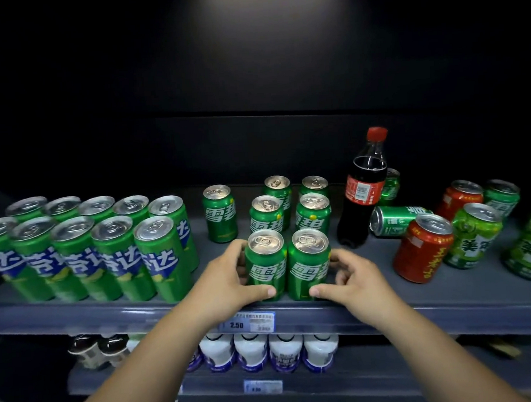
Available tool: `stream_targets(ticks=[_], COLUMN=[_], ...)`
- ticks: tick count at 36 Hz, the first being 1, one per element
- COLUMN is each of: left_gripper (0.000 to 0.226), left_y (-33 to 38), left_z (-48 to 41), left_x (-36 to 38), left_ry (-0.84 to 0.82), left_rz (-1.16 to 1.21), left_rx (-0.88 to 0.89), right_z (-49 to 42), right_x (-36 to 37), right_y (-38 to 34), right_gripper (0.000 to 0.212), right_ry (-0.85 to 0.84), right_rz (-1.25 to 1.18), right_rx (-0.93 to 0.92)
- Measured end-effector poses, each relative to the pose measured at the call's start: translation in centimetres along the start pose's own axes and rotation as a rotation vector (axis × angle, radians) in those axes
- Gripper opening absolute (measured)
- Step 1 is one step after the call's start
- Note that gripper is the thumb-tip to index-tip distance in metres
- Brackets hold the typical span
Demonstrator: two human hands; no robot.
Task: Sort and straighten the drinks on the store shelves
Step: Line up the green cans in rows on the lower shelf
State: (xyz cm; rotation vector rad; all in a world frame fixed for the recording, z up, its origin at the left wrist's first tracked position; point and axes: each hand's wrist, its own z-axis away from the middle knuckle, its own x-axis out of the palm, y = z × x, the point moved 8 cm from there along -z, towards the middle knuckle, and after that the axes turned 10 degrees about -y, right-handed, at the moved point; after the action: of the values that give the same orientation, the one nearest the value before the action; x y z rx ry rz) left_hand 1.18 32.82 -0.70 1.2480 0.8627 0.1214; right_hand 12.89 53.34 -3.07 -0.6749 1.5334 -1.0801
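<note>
green sprite cans (313,213) stand in two short columns at the middle of the grey shelf (109,313), and the front pair sits right at the shelf's lip, touching side by side. the left hand (228,280) curls round the left front can (266,269), fingers behind its left side and thumb pressed low on its face. the right hand (353,279) clamps the right front can (309,269) the same way, thumb low on the front and fingers bent against its right side. behind them two more pairs stand upright, with a lone sprite can (220,214) off to the left. further left, tall green fanta cans (165,253) fill two tight rows. right of the columns a cola bottle (361,192) with a red cap stands upright, and just beside it a fallen green can (396,220) lies on its side. red cans (422,250) and lighter green cans (474,237) stand loosely at the far right. a price tag (250,323) hangs on the shelf edge between the wrists, and white bottles (251,350) line the lower shelf.
</note>
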Motion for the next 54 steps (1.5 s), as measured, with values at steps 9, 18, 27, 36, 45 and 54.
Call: stream_targets(ticks=[9,18,27,36,45,54], left_gripper=[0.065,0.069,0.076,0.056,0.066,0.042], left_y=[0.3,-0.1,2.0,5.8,6.9,7.3], left_z=[0.0,-0.3,-1.1,-4.5,-8.4,-9.6], left_x=[0.0,-0.2,-2.3,-5.6,-5.6,-6.1], left_ry=[-0.003,-0.055,-0.061,0.188,0.117,0.067], left_rz=[-0.059,-0.033,0.033,-0.016,-0.362,-0.466], left_rx=[0.003,-0.028,0.017,-0.009,-0.121,-0.159], right_z=[0.0,0.0,-1.2,-5.2,-8.7,-9.3], right_x=[-0.3,-0.3,-2.7,-5.8,-5.1,-5.3], right_y=[0.7,0.6,-1.4,-4.5,-4.6,-5.6], right_gripper=[0.071,0.064,0.019,0.056,0.086,0.062], right_ry=[0.027,0.009,-0.069,0.082,0.054,-0.013], right_rz=[0.025,0.064,-0.118,0.016,0.126,0.301], right_rx=[-0.012,-0.007,-0.038,-0.037,0.040,0.045])
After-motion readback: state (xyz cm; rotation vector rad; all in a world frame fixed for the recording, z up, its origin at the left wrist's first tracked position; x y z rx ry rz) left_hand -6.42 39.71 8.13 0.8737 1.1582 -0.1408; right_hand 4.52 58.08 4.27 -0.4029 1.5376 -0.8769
